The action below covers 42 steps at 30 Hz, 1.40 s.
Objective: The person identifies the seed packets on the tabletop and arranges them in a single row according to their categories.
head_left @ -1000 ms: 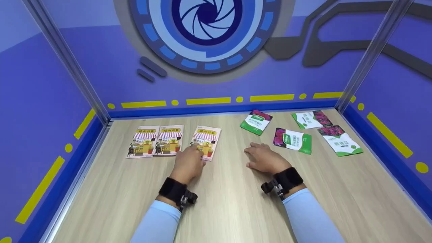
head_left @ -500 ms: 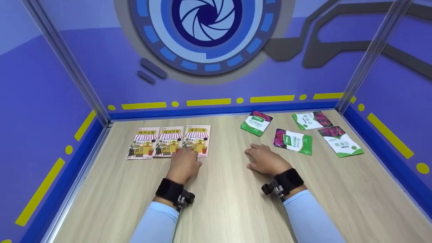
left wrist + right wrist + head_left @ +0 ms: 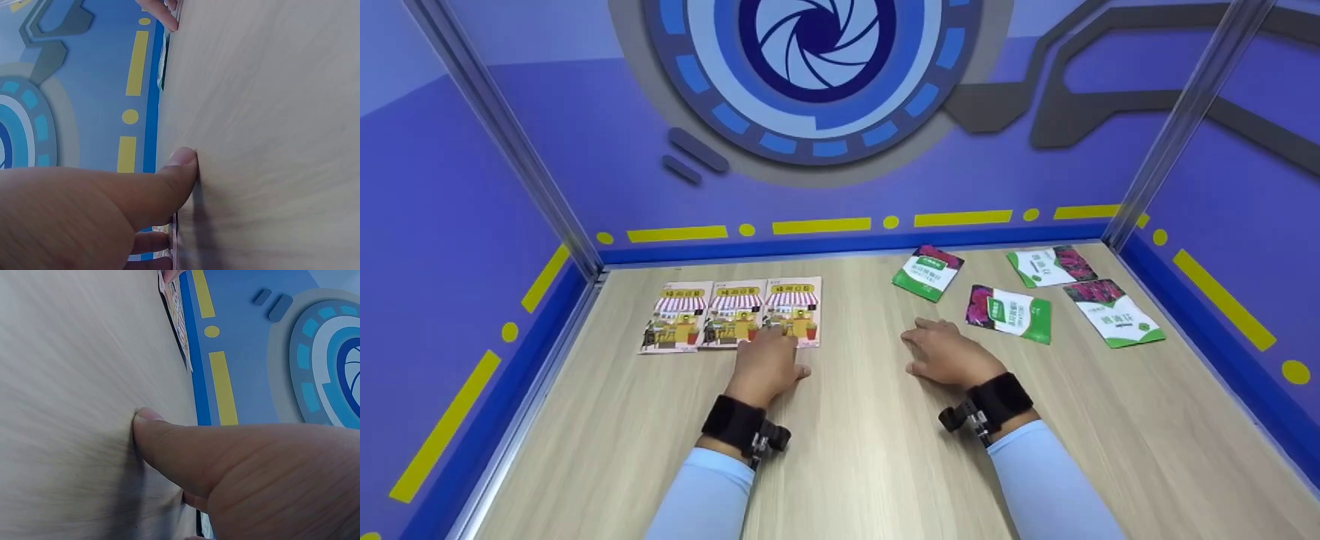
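Note:
Three pink-edged paper packets with a striped-awning shop picture lie side by side at the left of the head view: a left packet (image 3: 673, 319), a middle packet (image 3: 733, 300) and a right packet (image 3: 795, 296). My left hand (image 3: 767, 365) rests its fingertips on the lower part of the right packet, covering some of it. Its thumb (image 3: 177, 174) touches the table in the left wrist view. My right hand (image 3: 954, 354) rests on the wooden table with fingers spread and nothing held; the closest item is a green-and-white flower seed packet (image 3: 1009, 313).
More flower seed packets lie scattered at the right: one near the back wall (image 3: 928, 274), a sideways packet (image 3: 1051, 266) and a tilted packet (image 3: 1115, 313) whose corner meets it. Blue panels and metal posts (image 3: 1155, 172) enclose the wooden table (image 3: 855, 450).
My left hand has slid the right pink packet leftward and straightened it, bringing it up against the middle packet. The right hand and the seed packets have stayed where they were.

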Motion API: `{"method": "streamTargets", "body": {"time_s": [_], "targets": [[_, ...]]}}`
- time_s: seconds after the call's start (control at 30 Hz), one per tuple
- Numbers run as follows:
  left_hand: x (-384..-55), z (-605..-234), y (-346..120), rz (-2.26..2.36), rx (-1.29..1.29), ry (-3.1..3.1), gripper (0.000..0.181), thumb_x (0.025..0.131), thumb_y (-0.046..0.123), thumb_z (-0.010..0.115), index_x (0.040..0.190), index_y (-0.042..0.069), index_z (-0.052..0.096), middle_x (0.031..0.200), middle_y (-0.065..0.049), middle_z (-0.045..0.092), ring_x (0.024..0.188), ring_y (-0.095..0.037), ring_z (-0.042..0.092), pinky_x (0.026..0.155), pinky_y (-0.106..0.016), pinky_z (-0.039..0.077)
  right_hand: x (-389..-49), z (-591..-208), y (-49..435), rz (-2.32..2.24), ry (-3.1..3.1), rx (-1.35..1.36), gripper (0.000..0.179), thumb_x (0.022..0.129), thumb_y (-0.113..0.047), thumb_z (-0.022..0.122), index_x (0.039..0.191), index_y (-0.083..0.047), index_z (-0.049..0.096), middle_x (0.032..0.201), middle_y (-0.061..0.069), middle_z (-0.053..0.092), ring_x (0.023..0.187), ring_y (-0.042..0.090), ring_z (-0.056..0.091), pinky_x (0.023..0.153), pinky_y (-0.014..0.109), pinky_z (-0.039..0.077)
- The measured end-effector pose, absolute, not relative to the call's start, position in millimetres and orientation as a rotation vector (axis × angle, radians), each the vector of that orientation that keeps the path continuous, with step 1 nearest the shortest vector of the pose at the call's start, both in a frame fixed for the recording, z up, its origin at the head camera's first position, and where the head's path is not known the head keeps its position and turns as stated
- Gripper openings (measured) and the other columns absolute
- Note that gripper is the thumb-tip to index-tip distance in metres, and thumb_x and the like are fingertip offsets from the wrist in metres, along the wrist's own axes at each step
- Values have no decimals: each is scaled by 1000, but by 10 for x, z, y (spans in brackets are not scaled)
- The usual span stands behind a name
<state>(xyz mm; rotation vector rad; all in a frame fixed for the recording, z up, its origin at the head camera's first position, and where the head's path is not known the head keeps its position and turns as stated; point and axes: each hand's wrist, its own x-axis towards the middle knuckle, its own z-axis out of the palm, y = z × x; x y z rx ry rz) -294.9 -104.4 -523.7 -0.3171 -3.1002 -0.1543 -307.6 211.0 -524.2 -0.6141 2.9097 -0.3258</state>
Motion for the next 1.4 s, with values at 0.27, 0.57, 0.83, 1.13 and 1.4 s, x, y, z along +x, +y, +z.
{"method": "streamTargets", "body": {"time_s": [0.27,0.57,0.83,1.13,1.4], "targets": [[-2943,-5204,-1046,-115,-317,-3177,65,76,55,69,125,14,60,136,-12,49,124,-33,46,92,-66,37,-3099,-5230,2095,-312,2923,-599,58,84,-42,66,135,-17,50,147,16,38,135,41,33,109,55,28],[-2943,-5163,-1065,-117,-312,-3221,73,77,56,68,134,14,52,144,-12,42,131,-34,39,97,-66,34,-3124,-5200,2071,-313,2923,-616,59,84,-41,66,135,-16,51,146,16,39,136,40,33,111,55,25],[-2936,-5147,-1052,-99,-320,-3204,72,76,56,68,132,13,54,142,-13,43,129,-33,41,93,-63,39,-3134,-5168,2065,-381,2912,-582,57,84,-41,66,134,-16,52,146,14,41,136,36,33,112,51,27],[-2912,-5181,-1037,-135,-338,-3207,70,76,56,69,129,13,56,141,-12,45,127,-33,45,93,-63,40,-3181,-5190,2131,-492,2923,-461,59,83,-40,67,133,-13,52,138,11,50,130,33,43,109,48,33],[-2909,-5193,-1064,-150,-355,-3183,69,75,55,70,127,12,58,139,-12,47,125,-32,46,92,-61,42,-3403,-5250,2098,-344,3041,-419,64,81,-47,68,133,-12,51,147,17,36,133,41,36,105,55,35]]}}
